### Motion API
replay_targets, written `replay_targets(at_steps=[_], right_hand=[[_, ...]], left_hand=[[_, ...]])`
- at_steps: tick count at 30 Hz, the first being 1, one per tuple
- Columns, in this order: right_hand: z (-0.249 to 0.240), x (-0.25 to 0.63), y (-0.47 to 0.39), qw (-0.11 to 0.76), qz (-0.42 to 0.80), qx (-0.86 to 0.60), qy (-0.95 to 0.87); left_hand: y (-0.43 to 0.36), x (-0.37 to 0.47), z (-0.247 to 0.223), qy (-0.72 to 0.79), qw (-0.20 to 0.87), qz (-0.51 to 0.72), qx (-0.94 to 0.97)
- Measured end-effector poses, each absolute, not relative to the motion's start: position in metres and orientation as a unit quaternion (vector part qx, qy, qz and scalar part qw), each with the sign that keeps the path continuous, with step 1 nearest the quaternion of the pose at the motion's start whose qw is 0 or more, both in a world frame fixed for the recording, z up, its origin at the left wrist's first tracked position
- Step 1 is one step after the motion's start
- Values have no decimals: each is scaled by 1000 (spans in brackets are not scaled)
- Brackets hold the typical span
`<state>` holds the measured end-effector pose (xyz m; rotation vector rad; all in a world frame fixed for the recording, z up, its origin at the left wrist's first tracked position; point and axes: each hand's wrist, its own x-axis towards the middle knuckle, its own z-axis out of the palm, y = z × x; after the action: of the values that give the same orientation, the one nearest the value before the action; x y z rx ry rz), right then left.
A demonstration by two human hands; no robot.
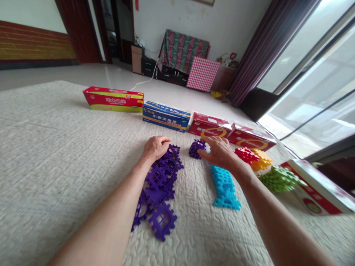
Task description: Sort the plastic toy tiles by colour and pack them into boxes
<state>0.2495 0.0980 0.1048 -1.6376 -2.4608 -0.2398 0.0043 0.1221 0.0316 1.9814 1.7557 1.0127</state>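
Purple interlocking building tiles [156, 195] lie in a loose, overlapping row, some with window-like lattices. At the far end of that row is my left hand [156, 149], its fingers curled beside the tiles; whatever is under the fingertips is hidden. My right hand [219, 150] has its thumb and fingers around a small stack of purple tiles [195, 149], which stands on the quilted cover. Just below the right wrist lies a row of light-blue tiles [224, 186]. Red tiles [246, 155], orange tiles [261, 159] and green tiles [280, 179] are piled beyond the right forearm.
Along the far edge of the cover [69, 162] stand a red-and-yellow box [113, 99], a blue box [166, 116] and two dark-red boxes [210, 125]. A white-and-red box [318, 188] sits at the right. Past the edge are the tiled floor and a cloth-draped cabinet [184, 51].
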Motion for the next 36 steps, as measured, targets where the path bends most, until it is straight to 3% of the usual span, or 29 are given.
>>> replay_targets(at_steps=[9, 14, 21, 24, 30, 36], right_hand=[[102, 217, 58, 239, -24, -449, -860], [86, 185, 48, 195, 36, -385, -901], [75, 171, 68, 151, 3, -402, -903], [77, 170, 72, 169, 9, -400, -901], [86, 191, 55, 284, 43, -437, -852], [89, 221, 31, 209, 99, -494, -838]], left_hand=[[125, 3, 30, 613, 186, 368, 673], [126, 1, 35, 625, 206, 403, 635], [127, -1, 34, 644, 217, 443, 585], [127, -1, 34, 646, 217, 433, 589], [126, 0, 37, 643, 220, 416, 603], [126, 1, 37, 642, 214, 409, 612]])
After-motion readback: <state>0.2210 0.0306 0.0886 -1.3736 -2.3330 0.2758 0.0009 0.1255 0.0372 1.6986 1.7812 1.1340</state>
